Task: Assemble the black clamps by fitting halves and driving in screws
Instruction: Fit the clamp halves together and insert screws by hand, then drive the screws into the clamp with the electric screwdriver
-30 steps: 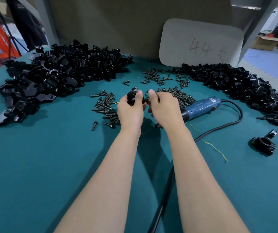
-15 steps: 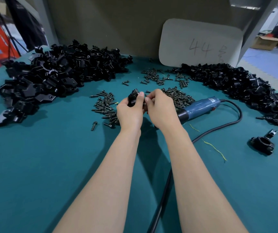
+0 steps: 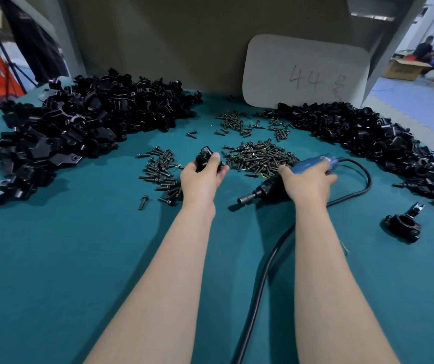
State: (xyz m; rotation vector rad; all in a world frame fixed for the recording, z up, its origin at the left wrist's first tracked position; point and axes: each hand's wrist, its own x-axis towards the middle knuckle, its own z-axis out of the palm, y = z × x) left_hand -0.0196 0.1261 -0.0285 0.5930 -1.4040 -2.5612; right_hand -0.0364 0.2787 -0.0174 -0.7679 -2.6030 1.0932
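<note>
The black cable (image 3: 263, 279) may snag if the right hand (image 3: 309, 179), wrapped around the blue electric screwdriver (image 3: 268, 187), lifts it, and the clamp (image 3: 205, 157) gripped in the left hand (image 3: 200, 178) beside the screw pile (image 3: 259, 156) could slip apart.

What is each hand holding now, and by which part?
The left hand grips a black plastic clamp around its body; the right hand grips the blue electric screwdriver around its middle.

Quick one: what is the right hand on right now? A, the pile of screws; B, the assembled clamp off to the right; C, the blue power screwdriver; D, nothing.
C: the right hand grips the blue power screwdriver round its body, while the left hand holds a black clamp.
</note>
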